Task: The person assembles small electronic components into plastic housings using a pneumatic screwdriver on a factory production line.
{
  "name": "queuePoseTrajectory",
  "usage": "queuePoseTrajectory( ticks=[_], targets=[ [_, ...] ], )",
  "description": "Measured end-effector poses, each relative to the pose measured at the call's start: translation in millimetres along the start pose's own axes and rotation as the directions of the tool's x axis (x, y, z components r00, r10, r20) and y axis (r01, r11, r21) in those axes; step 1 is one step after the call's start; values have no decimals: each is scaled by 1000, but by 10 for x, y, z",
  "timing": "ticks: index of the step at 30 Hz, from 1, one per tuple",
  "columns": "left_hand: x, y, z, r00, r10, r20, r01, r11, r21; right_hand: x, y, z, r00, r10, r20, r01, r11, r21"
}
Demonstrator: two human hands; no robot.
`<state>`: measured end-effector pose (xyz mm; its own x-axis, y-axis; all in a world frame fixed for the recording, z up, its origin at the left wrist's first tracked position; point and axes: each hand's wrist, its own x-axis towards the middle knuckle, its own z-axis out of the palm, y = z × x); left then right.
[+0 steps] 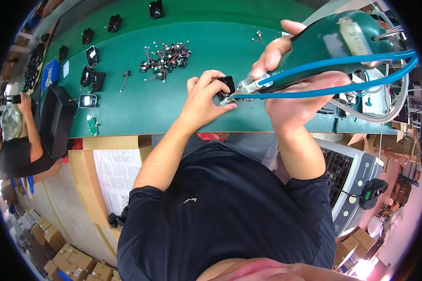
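Observation:
My left hand (201, 99) is closed on a small black plastic housing (227, 83), steadying it on the green tabletop (145, 110). Its fingers curl over the top and the thumb points toward the tool tip. In my right hand (293, 107) is a bulky green powered screwdriver (309, 51), with blue hoses running along it. The screwdriver's metal nose (241, 90) reaches down to the housing beside my left thumb; whether it touches cannot be made out. My fingers hide part of the housing.
Beyond my left hand lies a pile of small wired parts (166, 60). Several black housings (93, 55) stand to the left, near a green circuit board (92, 125), a blue bin (50, 74) and a black tray (56, 122). Another person (26, 150) works at far left.

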<state>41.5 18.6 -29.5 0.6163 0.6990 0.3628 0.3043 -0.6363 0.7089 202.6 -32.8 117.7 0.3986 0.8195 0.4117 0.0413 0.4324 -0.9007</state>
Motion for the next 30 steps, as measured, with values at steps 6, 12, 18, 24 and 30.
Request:
queuePoseTrajectory(
  ticks=[6,12,18,24,30],
  targets=[
    [-8,5,16,1000,25,-11,-24,999,22,-70,199,40,994,5,-112,9,993,120],
    [-10,16,14,999,40,-36,-39,999,28,-68,253,-33,1000,-9,-17,9,1000,4],
    [1,10,9,999,27,-18,-27,1000,8,-85,255,18,993,19,-117,-5,992,124],
    [10,19,-2,999,25,-24,-25,1000,-5,-62,345,-13,993,-96,-75,107,981,159],
    [4,13,5,999,24,-25,-24,1000,-11,-66,286,13,994,-40,-97,49,994,94]
  ],
)
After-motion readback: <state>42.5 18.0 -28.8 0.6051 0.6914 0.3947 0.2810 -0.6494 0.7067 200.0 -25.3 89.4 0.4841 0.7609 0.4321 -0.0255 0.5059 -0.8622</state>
